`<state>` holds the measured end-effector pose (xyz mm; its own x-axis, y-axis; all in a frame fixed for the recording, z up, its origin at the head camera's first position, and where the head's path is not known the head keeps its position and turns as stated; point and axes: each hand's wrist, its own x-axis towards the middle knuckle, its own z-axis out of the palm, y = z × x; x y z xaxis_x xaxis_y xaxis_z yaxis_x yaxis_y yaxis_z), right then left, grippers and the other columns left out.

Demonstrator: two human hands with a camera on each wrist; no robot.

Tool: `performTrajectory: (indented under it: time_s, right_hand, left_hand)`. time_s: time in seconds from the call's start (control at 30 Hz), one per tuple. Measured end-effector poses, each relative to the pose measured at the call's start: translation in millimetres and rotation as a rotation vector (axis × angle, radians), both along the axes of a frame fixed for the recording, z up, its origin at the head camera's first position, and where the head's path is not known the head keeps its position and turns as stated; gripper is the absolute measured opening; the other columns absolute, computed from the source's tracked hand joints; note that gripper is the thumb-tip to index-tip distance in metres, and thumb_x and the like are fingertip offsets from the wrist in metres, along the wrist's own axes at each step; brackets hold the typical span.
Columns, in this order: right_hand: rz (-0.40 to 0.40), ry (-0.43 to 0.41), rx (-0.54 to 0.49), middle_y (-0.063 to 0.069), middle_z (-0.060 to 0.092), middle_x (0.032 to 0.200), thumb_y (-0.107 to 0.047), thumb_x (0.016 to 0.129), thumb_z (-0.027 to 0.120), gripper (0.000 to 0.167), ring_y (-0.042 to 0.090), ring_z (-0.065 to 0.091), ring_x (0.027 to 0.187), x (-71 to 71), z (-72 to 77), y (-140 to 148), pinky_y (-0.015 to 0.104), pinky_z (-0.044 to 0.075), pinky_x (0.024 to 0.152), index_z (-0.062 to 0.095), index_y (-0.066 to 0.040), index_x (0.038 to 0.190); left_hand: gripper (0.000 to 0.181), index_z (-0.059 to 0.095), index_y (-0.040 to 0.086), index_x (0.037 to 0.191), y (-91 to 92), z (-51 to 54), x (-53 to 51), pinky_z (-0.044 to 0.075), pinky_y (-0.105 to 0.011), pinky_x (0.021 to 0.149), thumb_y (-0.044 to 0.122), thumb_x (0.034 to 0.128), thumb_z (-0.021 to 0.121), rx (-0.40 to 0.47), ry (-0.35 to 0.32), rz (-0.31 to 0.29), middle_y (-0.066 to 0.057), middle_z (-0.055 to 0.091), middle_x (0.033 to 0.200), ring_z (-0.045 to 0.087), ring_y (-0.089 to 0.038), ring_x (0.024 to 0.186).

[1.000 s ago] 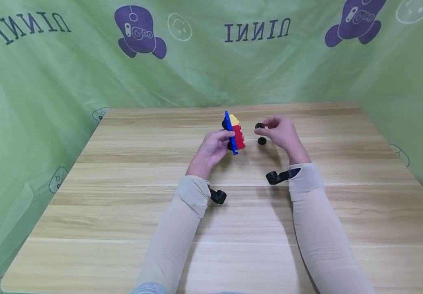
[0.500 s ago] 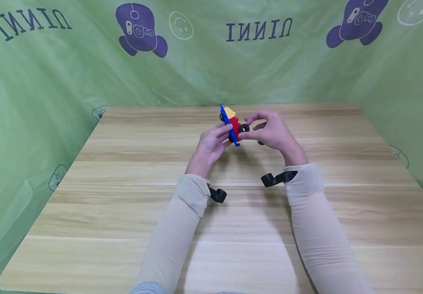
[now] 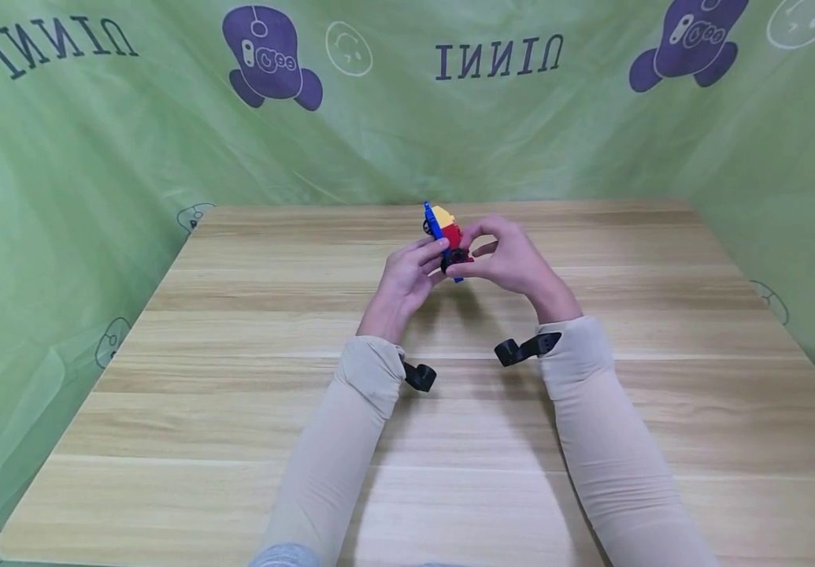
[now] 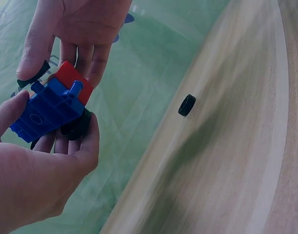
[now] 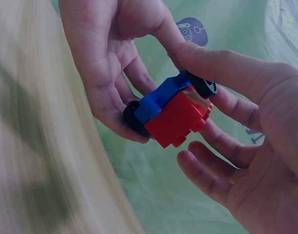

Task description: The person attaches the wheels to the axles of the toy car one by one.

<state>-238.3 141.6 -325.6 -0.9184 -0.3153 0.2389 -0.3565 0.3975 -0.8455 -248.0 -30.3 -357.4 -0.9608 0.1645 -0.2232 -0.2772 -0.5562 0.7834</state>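
A toy car (image 3: 451, 235) with a blue base, red studded bricks and a yellow brick is held up above the table, tilted on its side. My left hand (image 3: 407, 277) grips it by the blue base. With thumb and fingers my right hand (image 3: 509, 258) pinches a black wheel (image 5: 204, 86) against the side of the base. Whether that wheel is seated cannot be told. Another black wheel (image 4: 79, 124) sits on the opposite side, by the left fingers. On the tabletop lies a loose black wheel (image 4: 187, 105), hidden in the head view.
The wooden table (image 3: 237, 409) spreads around both arms. Behind it hangs a green printed curtain (image 3: 393, 142), close to the table's far edge. Black wrist cameras stick out from the left cuff (image 3: 420, 376) and right cuff (image 3: 520, 350).
My right hand has picked up one of two wheels from the table and carried it left to the car. The car has risen slightly in my left hand.
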Motion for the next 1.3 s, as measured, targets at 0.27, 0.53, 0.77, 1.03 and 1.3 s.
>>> performTrajectory:
  time_s: [0.27,0.53,0.77,1.03,1.3]
  right_hand:
    - [0.017,0.017,0.046,0.015,0.06,0.113,-0.007,0.072,0.091,0.036,0.026,0.053,0.115,1.4,0.4,-2.8,0.049,0.056,0.096,0.065,0.0,0.095]
    - [0.041,0.024,0.046,0.015,0.061,0.114,-0.009,0.077,0.088,0.031,0.025,0.053,0.115,3.4,1.8,-3.7,0.05,0.057,0.096,0.068,0.001,0.098]
    - [0.028,-0.006,0.003,0.014,0.063,0.109,-0.008,0.082,0.084,0.022,0.022,0.057,0.109,0.2,-1.5,-3.4,0.047,0.058,0.095,0.07,0.001,0.096]
    - [-0.055,-0.141,0.085,0.016,0.066,0.114,-0.019,0.081,0.086,0.042,0.031,0.066,0.107,-2.2,-0.7,-4.3,0.033,0.055,0.085,0.063,0.0,0.11]
    - [-0.09,-0.185,0.057,0.014,0.062,0.115,-0.019,0.078,0.089,0.055,0.028,0.065,0.101,-1.3,-0.8,-8.3,0.031,0.056,0.084,0.056,0.001,0.118]
  left_hand:
    - [0.042,0.059,-0.006,0.134,0.3,1.1,0.2,0.05,-0.044,0.108,0.003,0.0939,0.069,-0.017,-0.006,0.019,-0.021,0.065,0.133,0.068,-0.022,0.105]
    - [0.04,0.062,-0.005,0.13,-0.1,0.9,0.5,0.051,-0.044,0.107,0.004,0.0925,0.071,-0.034,-0.004,0.039,-0.019,0.068,0.127,0.069,-0.02,0.099]
    - [0.038,0.064,-0.006,0.127,-0.4,1.3,-0.5,0.056,-0.039,0.098,0.003,0.0906,0.073,-0.111,0.046,0.052,-0.018,0.069,0.123,0.068,-0.019,0.097]
    - [0.039,0.062,-0.011,0.128,1.1,3.2,-0.5,0.061,-0.027,0.081,-0.002,0.0906,0.071,-0.203,0.108,0.054,-0.023,0.065,0.129,0.066,-0.018,0.098]
    - [0.04,0.063,-0.008,0.129,-0.9,3.9,0.0,0.06,-0.026,0.083,0.002,0.0912,0.072,-0.255,0.083,0.027,-0.021,0.065,0.132,0.066,-0.018,0.101]
